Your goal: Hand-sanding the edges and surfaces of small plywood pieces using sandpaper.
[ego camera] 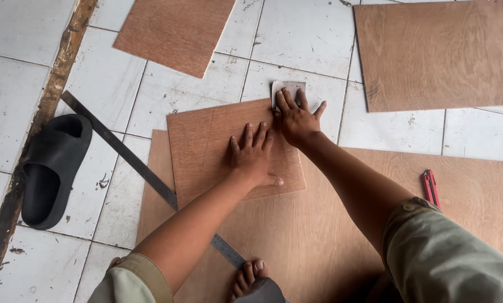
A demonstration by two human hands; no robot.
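Plywood, a small square panel (229, 148), lies on a larger sheet (330, 224) on the tiled floor (27, 67). Left hand (254, 154) presses it flat, fingers spread. Right hand (296, 118), fingers together, holds a grey sanding pad (285, 88) at the far corner. Best to keep firm downward weight and rub evenly along the edge.

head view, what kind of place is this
Probably an informal floor workshop for woodwork: plywood sheets lie on a stained white tile floor, with a steel ruler and a red cutter nearby.
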